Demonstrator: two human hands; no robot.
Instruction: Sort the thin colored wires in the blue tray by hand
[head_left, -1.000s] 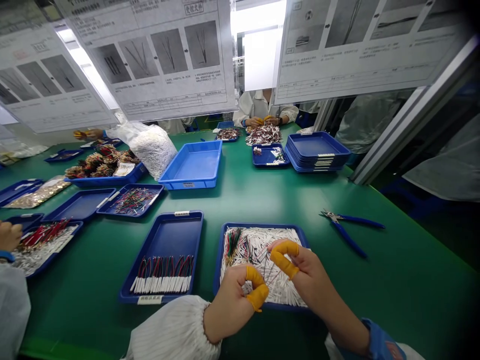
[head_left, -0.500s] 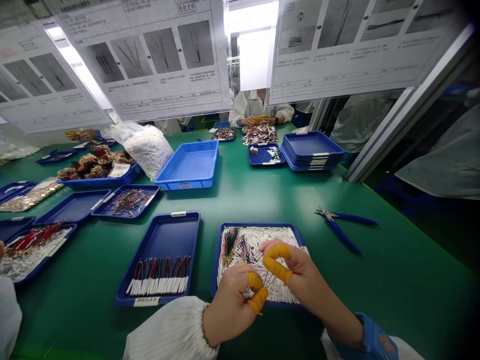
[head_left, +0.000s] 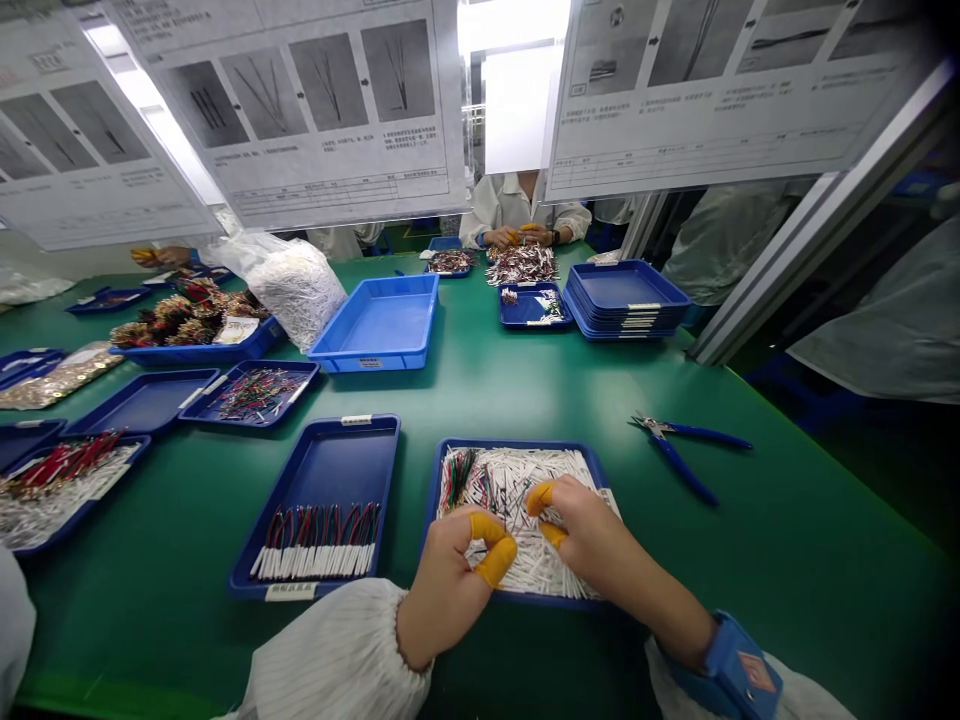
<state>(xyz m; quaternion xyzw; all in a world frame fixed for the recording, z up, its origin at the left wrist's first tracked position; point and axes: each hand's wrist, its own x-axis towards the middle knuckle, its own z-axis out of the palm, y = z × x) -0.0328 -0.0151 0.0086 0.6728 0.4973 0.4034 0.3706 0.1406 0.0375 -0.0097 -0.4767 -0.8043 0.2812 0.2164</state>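
Note:
My left hand (head_left: 457,572), in yellow finger cots, is closed with thumb and index pinched on thin wires (head_left: 505,517) whose dark ends stick up from the fingertips. Beside it, my right hand (head_left: 592,530) has its cot-covered thumb and index parted, and nothing shows between them. Both are over a blue tray (head_left: 517,442) filled with white sleeves (head_left: 551,575). A bundle of red, green and black wires (head_left: 459,478) lies in the tray's upper left. To the left, another tray (head_left: 341,462) carries a row of wires with white sleeves (head_left: 319,540).
Blue-handled cutters (head_left: 679,450) lie open on the right. Farther back are a stack of trays (head_left: 626,300), a light blue bin (head_left: 375,325) and a bag of white pieces (head_left: 292,290). A co-worker (head_left: 525,215) sits opposite. Instruction sheets (head_left: 315,120) hang above.
My right hand's thumb and index have come away from the wires near my left hand. My left hand has shifted slightly left and up, still pinching.

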